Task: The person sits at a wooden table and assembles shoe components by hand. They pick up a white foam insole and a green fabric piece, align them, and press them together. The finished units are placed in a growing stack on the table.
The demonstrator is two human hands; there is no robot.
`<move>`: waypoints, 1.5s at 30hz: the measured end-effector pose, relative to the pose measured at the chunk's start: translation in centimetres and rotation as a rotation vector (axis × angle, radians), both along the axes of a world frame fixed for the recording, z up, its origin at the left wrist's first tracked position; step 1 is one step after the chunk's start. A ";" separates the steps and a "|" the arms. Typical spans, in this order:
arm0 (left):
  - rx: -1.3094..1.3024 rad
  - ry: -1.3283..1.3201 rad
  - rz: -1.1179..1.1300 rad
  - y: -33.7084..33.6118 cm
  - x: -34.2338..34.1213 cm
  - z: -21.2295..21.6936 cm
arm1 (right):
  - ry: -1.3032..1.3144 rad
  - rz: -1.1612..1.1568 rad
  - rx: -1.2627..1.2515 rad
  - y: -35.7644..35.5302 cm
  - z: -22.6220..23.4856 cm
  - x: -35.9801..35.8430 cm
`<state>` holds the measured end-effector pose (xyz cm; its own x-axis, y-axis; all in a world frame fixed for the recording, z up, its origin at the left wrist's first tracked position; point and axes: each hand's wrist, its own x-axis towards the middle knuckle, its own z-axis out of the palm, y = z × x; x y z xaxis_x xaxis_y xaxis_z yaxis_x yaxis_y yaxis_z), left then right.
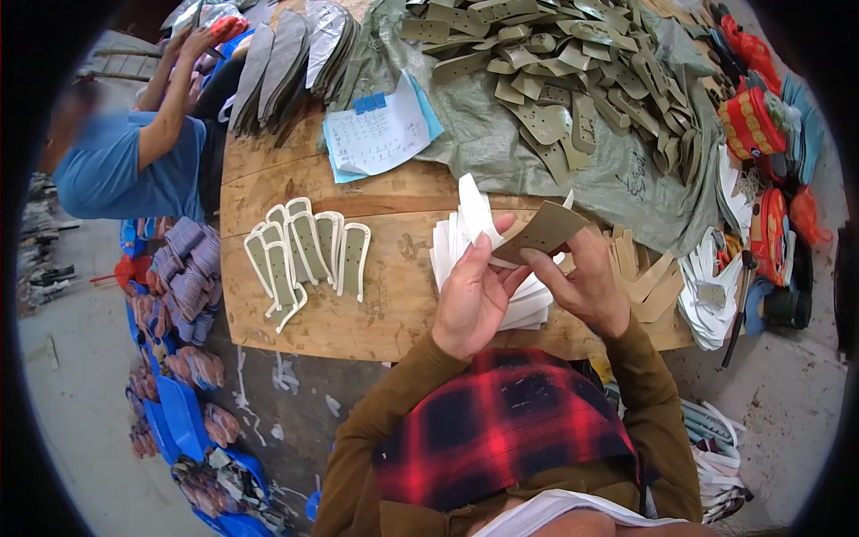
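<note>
Over the table's near edge, my right hand (586, 282) is closed on a flat olive-brown piece (544, 231) with small holes, its thumb on the near edge. My left hand (472, 309) is palm up beside it; its thumb and fingers are closed about a white strip (477, 208). Whether the strip touches the olive piece is hidden by my fingers. Under and behind both hands lies a fanned stack of white strips (445, 253). Farther left rest several olive pieces with white edging (304, 242), overlapping one another.
A large heap of olive pieces (573, 67) lies on a grey-green sheet (617, 192). A clipped written paper (380, 134) and stacks of grey pieces (284, 58) are at the back left. Tan pieces (658, 286) lie right. A person in blue (134, 166) works at far left.
</note>
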<state>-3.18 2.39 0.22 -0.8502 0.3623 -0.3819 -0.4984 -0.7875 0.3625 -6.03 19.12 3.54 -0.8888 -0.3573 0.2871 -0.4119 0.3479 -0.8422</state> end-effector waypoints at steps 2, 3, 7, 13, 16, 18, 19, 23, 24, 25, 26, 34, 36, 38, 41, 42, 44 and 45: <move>-0.010 0.000 0.005 0.0 0.0 0.0 | -0.002 -0.010 -0.010 -0.1 -0.1 0.0; -0.016 0.000 0.007 0.0 0.0 0.0 | -0.004 -0.016 -0.015 -0.2 -0.2 0.1; -0.025 0.041 -0.004 0.1 -0.1 0.1 | 0.105 -0.015 0.009 -0.2 -0.4 0.0; -0.058 0.204 -0.027 -0.4 0.2 0.6 | 0.374 -0.012 -0.114 -0.2 -2.3 0.7; -0.384 0.454 -0.075 -2.2 -0.6 1.7 | 0.509 -0.023 0.105 0.8 -2.2 1.7; -0.731 0.474 -0.052 -3.1 -1.0 3.1 | 0.530 0.013 0.119 1.1 -1.7 1.8; -0.873 0.528 -0.083 -3.7 -1.3 4.0 | 0.534 0.028 0.143 1.2 -1.6 1.8; -1.404 0.772 -0.042 -3.7 -0.9 4.7 | 0.479 0.020 0.203 0.9 -0.8 2.1; -1.531 0.812 -0.040 -3.6 -0.5 4.8 | 0.477 0.013 0.223 0.7 -0.7 2.3; -1.532 0.862 0.005 -3.2 -0.3 4.9 | 0.476 0.006 0.243 0.6 -0.6 2.4; -1.531 0.911 0.051 -2.7 -0.1 4.9 | 0.475 0.000 0.262 0.5 -0.5 2.5; -1.570 1.066 0.135 -2.1 1.1 4.7 | 0.488 -0.091 0.352 0.1 -1.7 3.0; -1.556 1.054 0.133 -2.0 1.2 4.7 | 0.477 -0.107 0.343 -0.1 -1.9 3.1; -1.596 1.072 0.104 -2.1 1.4 4.5 | 0.456 -0.117 0.340 -0.2 -1.9 3.2; -1.603 1.103 0.063 -2.1 1.3 4.5 | 0.421 -0.126 0.321 -0.4 -2.2 3.3; -1.596 1.115 0.051 -2.1 1.2 4.5 | 0.413 -0.125 0.328 -0.4 -2.2 3.3; -1.613 1.135 0.035 -2.2 1.3 4.3 | 0.396 -0.124 0.341 -0.4 -2.0 3.4; -1.621 1.145 0.029 -2.1 1.3 4.2 | 0.394 -0.128 0.356 -0.4 -2.0 3.4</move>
